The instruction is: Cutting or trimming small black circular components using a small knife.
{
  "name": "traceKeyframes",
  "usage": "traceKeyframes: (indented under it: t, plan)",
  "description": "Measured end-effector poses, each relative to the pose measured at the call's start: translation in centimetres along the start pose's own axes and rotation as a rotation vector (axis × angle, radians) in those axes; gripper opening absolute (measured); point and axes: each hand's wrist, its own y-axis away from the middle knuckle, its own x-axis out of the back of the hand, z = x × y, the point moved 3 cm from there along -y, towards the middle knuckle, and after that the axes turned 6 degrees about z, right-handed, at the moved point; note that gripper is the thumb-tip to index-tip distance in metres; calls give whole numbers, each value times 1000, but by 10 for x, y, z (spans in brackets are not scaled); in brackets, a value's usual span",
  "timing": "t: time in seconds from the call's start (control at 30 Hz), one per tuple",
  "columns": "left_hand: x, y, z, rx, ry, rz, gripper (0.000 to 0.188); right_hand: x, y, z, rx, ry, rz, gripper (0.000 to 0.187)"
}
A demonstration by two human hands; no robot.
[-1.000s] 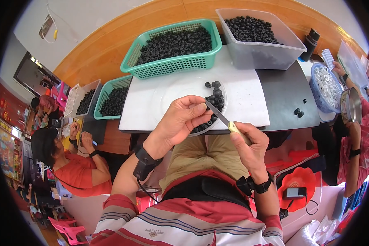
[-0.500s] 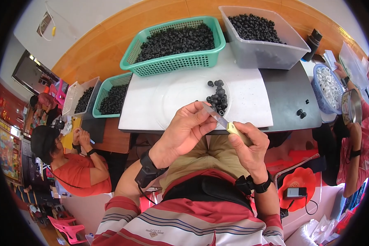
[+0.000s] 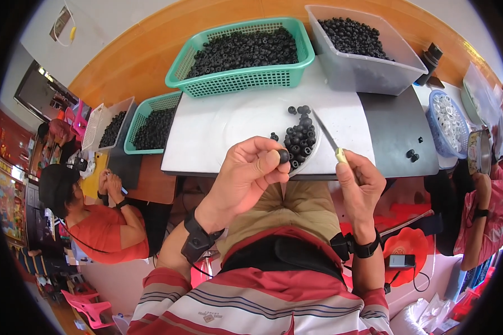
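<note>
Thumb and index finger of my left hand (image 3: 241,176) pinch a small round black piece (image 3: 284,157), like a thick bead, just over the near table edge. My right hand (image 3: 360,187) grips a knife (image 3: 326,131) by its pale yellow-green handle. The thin blade points up and away, apart from the black piece. Beyond my left hand, a small pile of similar black pieces (image 3: 300,137), some showing holes, lies on the white work surface (image 3: 201,128).
At the back stand a green basket (image 3: 240,81) and a translucent bin (image 3: 374,78), both holding black pieces. A smaller green basket (image 3: 129,146) is at left. A few loose pieces (image 3: 412,154) lie right. People sit on both sides; a blue basket (image 3: 448,148) holds whitish parts.
The knife has moved right, away from my left hand, its blade now turned upward. The black piece pinched in my left hand has come into clear view.
</note>
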Motion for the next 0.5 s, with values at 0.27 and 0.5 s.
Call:
traceKeyframes:
  t: [0.27,0.5]
  plan:
    - [9,-13,13,-27,-123,150,13,10,5,6,-14,35,-17,24]
    - [31,-78,88,-472,-836,338,22,37,17,15,-148,-54,28,27]
